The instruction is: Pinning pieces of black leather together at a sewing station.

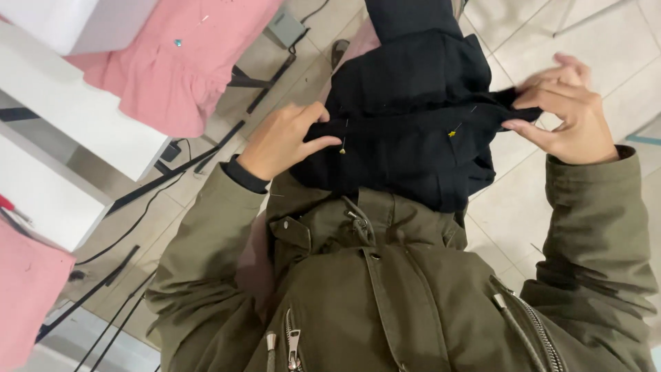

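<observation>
Both hands pinch the black fabric: left hand beside a yellow-headed pin, right hand fingertips partly hidden in folds.

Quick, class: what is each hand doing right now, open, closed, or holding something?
Left hand: closed, pinching the black fabric beside a yellow-headed pin.
Right hand: closed, gripping the fabric's other end.
</observation>
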